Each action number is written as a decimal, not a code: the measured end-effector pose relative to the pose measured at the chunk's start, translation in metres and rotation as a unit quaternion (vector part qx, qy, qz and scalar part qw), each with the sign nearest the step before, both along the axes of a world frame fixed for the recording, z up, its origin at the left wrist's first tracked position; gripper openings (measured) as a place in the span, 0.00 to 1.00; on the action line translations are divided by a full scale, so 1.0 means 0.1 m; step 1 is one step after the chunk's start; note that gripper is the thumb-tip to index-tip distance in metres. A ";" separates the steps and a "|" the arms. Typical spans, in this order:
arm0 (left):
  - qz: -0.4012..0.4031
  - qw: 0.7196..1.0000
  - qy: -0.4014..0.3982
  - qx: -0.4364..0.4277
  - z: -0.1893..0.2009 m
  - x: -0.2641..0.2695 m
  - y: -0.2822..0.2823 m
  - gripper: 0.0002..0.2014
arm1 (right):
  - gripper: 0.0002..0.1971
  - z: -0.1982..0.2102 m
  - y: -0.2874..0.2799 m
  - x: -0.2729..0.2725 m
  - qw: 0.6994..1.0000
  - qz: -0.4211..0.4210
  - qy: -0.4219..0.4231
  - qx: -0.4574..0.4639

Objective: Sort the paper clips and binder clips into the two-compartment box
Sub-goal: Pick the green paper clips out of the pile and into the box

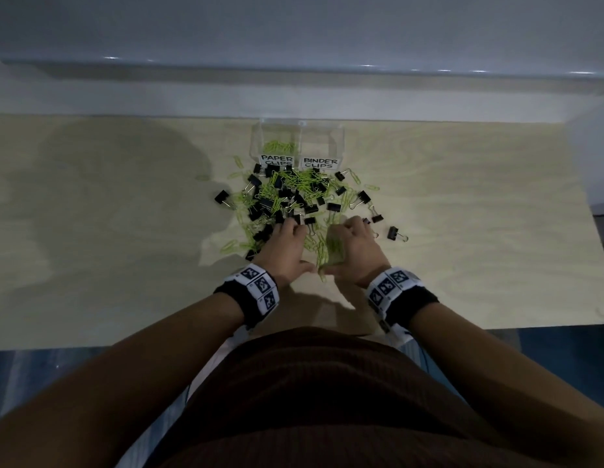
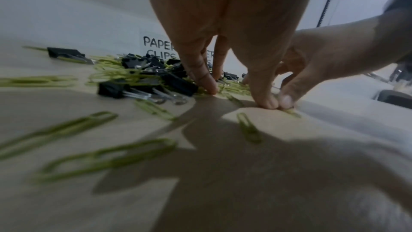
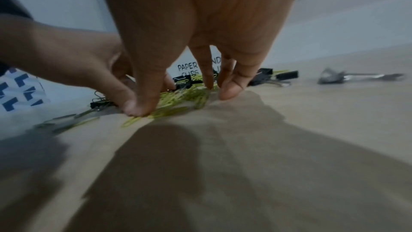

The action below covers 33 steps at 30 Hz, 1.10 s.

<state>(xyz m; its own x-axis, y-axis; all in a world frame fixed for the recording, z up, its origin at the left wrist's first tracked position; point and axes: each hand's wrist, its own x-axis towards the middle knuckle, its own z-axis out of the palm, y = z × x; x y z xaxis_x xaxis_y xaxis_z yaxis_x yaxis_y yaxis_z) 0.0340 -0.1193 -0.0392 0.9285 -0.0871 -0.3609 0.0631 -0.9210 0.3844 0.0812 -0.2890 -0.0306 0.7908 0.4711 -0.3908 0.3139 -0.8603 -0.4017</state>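
Both hands, left (image 1: 287, 246) and right (image 1: 353, 246), rest spread fingertips on green paper clips (image 1: 327, 246); black binder clips (image 1: 293, 201) crowd between them and the box (image 1: 256, 143).

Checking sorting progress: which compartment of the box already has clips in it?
The left compartment, labelled PAPER CLIPS, holds a few green paper clips. The right one, labelled BINDER CLIPS, looks empty.

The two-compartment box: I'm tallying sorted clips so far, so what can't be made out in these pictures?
- Binder-clips compartment, head view: clear walls, too small and dim to tell its contents.
- Box labels, wrist views: partly hidden by fingers.
- Paper clips under both hands: blurred, uncountable.
- Right hand: whether it grips clips is unclear.
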 end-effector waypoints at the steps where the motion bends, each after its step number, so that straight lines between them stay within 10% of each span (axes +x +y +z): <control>1: 0.012 1.000 -0.001 -0.003 0.00 0.04 -0.02 0.34 | 0.40 -0.03 0.06 0.01 1.000 -0.004 -0.003 0.013; 8: 0.020 0.997 0.007 -0.069 0.02 0.23 0.00 0.15 | 0.11 -0.13 0.14 0.18 0.994 0.009 -0.038 0.106; 20: -0.121 0.991 0.026 -0.044 0.10 0.40 0.20 0.08 | 0.07 0.00 0.00 0.48 0.961 -0.166 0.094 0.201; 33: 0.189 0.955 -0.142 -0.179 0.59 1.31 0.94 0.07 | 0.08 0.58 1.23 1.60 0.975 -0.092 0.004 0.203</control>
